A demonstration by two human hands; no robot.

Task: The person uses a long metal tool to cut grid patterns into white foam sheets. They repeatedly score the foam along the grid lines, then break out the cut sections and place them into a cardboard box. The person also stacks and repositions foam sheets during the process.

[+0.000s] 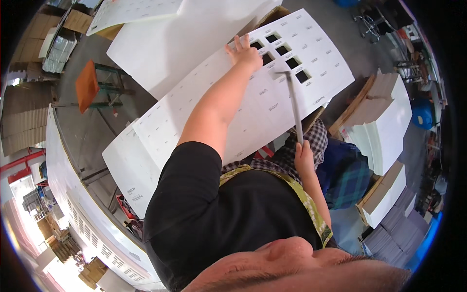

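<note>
In front of me lies a long white board [209,107] with small printed marks in rows. Several square holes [293,63] open through it near its far right end, dark inside. My left hand [243,54] rests on the board beside these holes, its fingers spread and holding nothing. My right hand [304,156] is wrapped round the lower end of a long grey handle near my waist. The handle belongs to a hammer-like tool [295,104]; its narrow head is over the board just below the holes. Whether the head touches the board, I cannot tell.
Large white sheets [146,53] lie beyond the board. An orange-topped stool [86,86] with green legs stands at the left. On the right are stacked white sheets [384,126] on wood, a blue container [422,116] and a wheeled chair [369,27]. Cardboard stacks [29,104] line the far left.
</note>
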